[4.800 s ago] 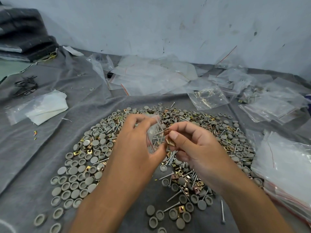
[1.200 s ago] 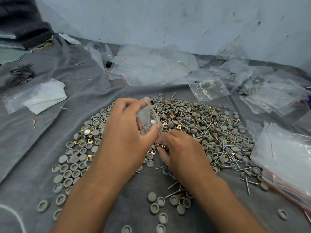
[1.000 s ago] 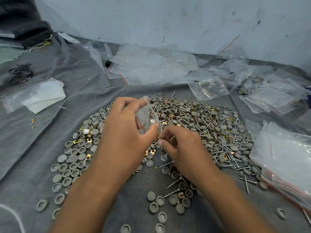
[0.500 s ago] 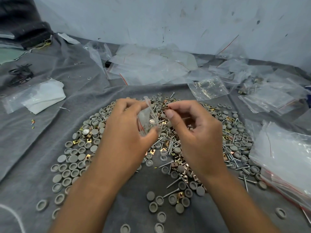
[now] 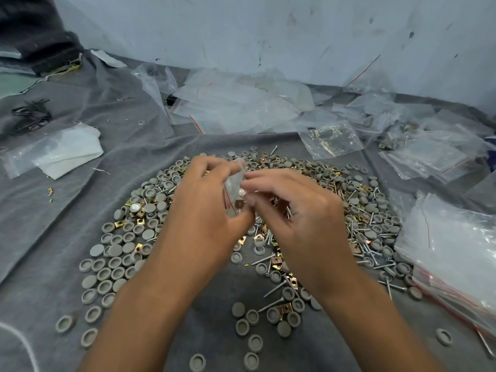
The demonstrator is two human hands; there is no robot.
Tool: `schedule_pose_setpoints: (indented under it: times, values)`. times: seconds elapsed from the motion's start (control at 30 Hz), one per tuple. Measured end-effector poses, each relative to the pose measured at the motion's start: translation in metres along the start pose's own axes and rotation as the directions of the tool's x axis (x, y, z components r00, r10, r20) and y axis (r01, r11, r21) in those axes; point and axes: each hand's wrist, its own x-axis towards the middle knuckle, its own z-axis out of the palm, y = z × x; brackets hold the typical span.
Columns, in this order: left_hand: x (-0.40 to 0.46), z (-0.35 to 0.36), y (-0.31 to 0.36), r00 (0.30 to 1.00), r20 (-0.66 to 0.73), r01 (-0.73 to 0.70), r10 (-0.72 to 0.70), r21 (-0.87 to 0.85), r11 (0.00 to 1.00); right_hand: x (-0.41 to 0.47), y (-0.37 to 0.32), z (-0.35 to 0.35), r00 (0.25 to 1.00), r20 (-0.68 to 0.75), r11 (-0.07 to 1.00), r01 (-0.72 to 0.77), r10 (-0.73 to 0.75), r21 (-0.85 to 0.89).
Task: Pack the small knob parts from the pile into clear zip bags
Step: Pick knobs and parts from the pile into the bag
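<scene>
A wide pile (image 5: 128,237) of grey round knob caps, brass clips and screws is spread over a grey cloth. My left hand (image 5: 204,221) holds a small clear zip bag (image 5: 234,189) upright above the pile, thumb at its lower edge and fingers at its top. A few small parts show inside the bag. My right hand (image 5: 298,213) is at the bag's mouth with its fingertips blurred; whether they pinch a part cannot be seen.
A stack of empty zip bags (image 5: 453,253) lies at the right. More clear bags (image 5: 236,103) are heaped against the far wall, some filled (image 5: 331,139). A folded white bag (image 5: 67,151) lies at the left. Loose caps (image 5: 252,342) are scattered near me.
My right hand went down to the pile, then rose and has moved left to the bag's mouth. My left hand keeps holding the bag in about the same place.
</scene>
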Motion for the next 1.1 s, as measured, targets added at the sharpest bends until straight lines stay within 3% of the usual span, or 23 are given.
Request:
schedule_pose_setpoints:
  times: [0.13, 0.23, 0.33, 0.5, 0.63, 0.7, 0.8, 0.9, 1.0, 1.1]
  values:
    - [0.003, -0.005, -0.007, 0.998, -0.058, 0.030, -0.029, 0.004, 1.000, 0.001, 0.006, -0.001, 0.989, -0.048, 0.990, -0.137, 0.139, 0.036]
    - [0.003, -0.008, -0.011, 0.992, -0.114, 0.050, -0.050, -0.005, 0.999, -0.008, 0.015, 0.007, 0.906, 0.305, 0.955, -0.271, 0.294, -0.117]
    - [0.003, -0.009, -0.012, 0.990, -0.131, 0.052, -0.052, -0.008, 0.999, -0.021, 0.019, 0.023, 0.792, 0.532, 0.937, -0.142, 0.300, -0.318]
    - [0.003, -0.008, -0.012, 0.992, -0.119, 0.045, -0.044, 0.008, 0.999, -0.022, 0.021, 0.031, 0.799, 0.556, 0.927, -0.003, 0.227, -0.374]
    - [0.003, -0.009, -0.012, 0.992, -0.114, 0.054, -0.054, 0.002, 0.999, -0.024, 0.021, 0.030, 0.820, 0.524, 0.929, -0.025, 0.231, -0.370]
    - [0.003, -0.008, -0.012, 0.993, -0.110, 0.051, -0.050, 0.008, 0.999, -0.021, 0.022, 0.028, 0.867, 0.431, 0.948, -0.127, 0.248, -0.291]
    - [0.003, -0.007, -0.010, 0.995, -0.095, 0.039, -0.037, 0.018, 0.999, -0.010, 0.018, 0.019, 0.945, 0.131, 0.954, -0.293, 0.298, -0.063]
    - [0.001, -0.004, -0.007, 0.997, -0.073, 0.029, -0.028, 0.016, 0.999, -0.001, 0.010, 0.010, 0.962, -0.172, 0.975, -0.200, 0.214, 0.097]
    - [0.001, -0.001, -0.003, 0.999, -0.046, 0.008, -0.007, 0.022, 1.000, 0.001, 0.005, 0.010, 0.984, -0.169, 0.998, -0.057, 0.059, 0.017]
    - [0.000, 0.000, 0.001, 1.000, -0.024, 0.003, -0.003, -0.002, 1.000, -0.001, 0.006, 0.013, 0.995, -0.047, 0.996, -0.084, 0.083, -0.033]
